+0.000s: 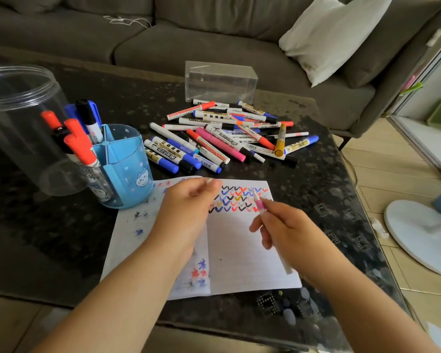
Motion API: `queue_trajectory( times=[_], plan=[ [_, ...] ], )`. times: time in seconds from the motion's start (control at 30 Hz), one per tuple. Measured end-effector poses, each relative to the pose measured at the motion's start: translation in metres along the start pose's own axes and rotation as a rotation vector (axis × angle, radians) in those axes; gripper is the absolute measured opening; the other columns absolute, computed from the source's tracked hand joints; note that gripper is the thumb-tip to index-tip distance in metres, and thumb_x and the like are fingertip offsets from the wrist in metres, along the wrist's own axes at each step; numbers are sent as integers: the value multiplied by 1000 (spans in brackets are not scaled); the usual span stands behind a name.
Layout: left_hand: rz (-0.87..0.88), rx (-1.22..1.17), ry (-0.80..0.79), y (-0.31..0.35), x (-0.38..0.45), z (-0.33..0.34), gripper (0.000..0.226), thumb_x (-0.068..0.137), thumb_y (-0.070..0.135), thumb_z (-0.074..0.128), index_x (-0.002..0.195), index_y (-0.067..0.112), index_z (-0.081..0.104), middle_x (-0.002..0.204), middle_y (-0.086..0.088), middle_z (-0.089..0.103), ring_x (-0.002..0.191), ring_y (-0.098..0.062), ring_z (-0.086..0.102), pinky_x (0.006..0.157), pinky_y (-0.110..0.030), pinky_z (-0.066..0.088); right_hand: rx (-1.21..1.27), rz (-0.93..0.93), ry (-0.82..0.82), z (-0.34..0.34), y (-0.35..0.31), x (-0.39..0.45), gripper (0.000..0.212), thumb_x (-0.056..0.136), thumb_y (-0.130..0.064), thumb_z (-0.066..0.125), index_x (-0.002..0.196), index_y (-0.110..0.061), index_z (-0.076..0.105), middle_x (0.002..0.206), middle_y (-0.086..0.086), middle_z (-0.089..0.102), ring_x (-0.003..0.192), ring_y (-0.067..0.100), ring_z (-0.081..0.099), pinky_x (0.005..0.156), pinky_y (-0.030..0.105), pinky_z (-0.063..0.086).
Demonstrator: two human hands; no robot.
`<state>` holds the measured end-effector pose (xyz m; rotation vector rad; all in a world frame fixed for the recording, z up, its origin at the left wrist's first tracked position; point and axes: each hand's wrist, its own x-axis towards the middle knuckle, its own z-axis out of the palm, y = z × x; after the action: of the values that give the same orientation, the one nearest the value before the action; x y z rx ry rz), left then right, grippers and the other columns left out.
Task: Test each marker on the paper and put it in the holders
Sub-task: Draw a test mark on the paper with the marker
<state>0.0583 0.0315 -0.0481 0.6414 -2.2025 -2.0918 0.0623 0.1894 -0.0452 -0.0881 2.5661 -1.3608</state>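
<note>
Head view shows the right hand (278, 230) pinching a pink marker (261, 208) between thumb and fingers, its uncapped tip hovering just above the rows of coloured ticks on the paper (245, 250). The left hand (186, 212) lies over the paper's left half with its fingertips pinching a small pale piece, probably the cap, though blur makes that uncertain.

To do this step well, the tip should, I judge, come down on bare paper just below the last row of ticks, close under the right hand, so the new mark reads clearly against the others. One short tick is enough. The left hand should press the sheet flat while the stroke is made, then cap the marker firmly before it goes away.

Beyond the left hand stands the blue holder (124, 164), already carrying several markers, beside a clear jar (18, 128). Ahead of both hands lies the untested pile of markers (229, 136), with a clear box (220, 81) behind it.
</note>
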Motion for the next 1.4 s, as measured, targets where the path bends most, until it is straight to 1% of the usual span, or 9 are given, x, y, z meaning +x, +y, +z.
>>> queue_trajectory(
  times=[0.1,0.3,0.37,0.5,0.77,0.97,1.07,1.23,1.4],
  plan=[
    [127,147,-15,-4,1,-3,7,90,30,60,89,31,67,81,11,67,76,-2,59,60,-18,43,338,86,31,-7,5,6,26,97,-7,46,114,-27,53,81,-1,73,61,11,65,62,20,54],
    [280,359,-73,-13,7,-2,7,80,19,72,87,21,71,75,7,68,65,-3,60,62,-19,45,955,190,-6,-19,13,21,23,97,1,40,106,1,62,78,13,71,66,12,67,61,18,56],
    [297,373,-97,-15,5,1,8,78,23,74,85,22,70,73,6,69,63,-3,61,60,-20,47,899,162,0,-19,17,25,19,96,-1,44,103,0,61,75,10,68,63,10,62,60,18,54],
    [343,409,-89,-20,4,6,10,77,28,74,81,19,69,67,5,66,61,-5,59,62,-24,50,379,115,148,-15,26,35,22,96,-21,50,91,-4,63,57,1,57,52,10,45,53,23,40],
    [418,599,-180,-29,4,15,4,83,18,68,85,21,66,71,9,62,66,-4,58,62,-19,49,64,-14,277,-10,39,46,29,92,-31,58,74,-9,64,60,-7,60,46,-4,50,46,12,38],
    [552,764,-226,-38,3,20,5,89,25,59,91,20,60,79,4,64,73,-14,59,66,-31,47,45,-97,376,-4,51,51,29,88,-20,64,73,1,50,69,14,60,50,4,46,43,15,32],
    [562,814,-238,-40,4,22,6,90,27,57,92,22,59,79,5,63,71,-12,55,63,-27,44,43,-113,373,-2,55,53,33,89,-21,63,72,1,45,77,23,61,59,18,49,43,18,31],
    [575,841,-235,-41,5,22,6,92,29,55,93,24,57,79,6,61,69,-10,52,61,-25,43,42,-134,351,-1,56,54,34,89,-20,63,72,3,44,74,22,59,56,12,47,42,16,30],
    [579,851,-233,-41,4,21,6,91,29,56,93,24,57,78,7,60,68,-10,52,60,-24,42,31,-127,309,-2,55,53,33,89,-13,62,66,-4,40,56,2,45,41,3,36,38,13,25]
  ],
)
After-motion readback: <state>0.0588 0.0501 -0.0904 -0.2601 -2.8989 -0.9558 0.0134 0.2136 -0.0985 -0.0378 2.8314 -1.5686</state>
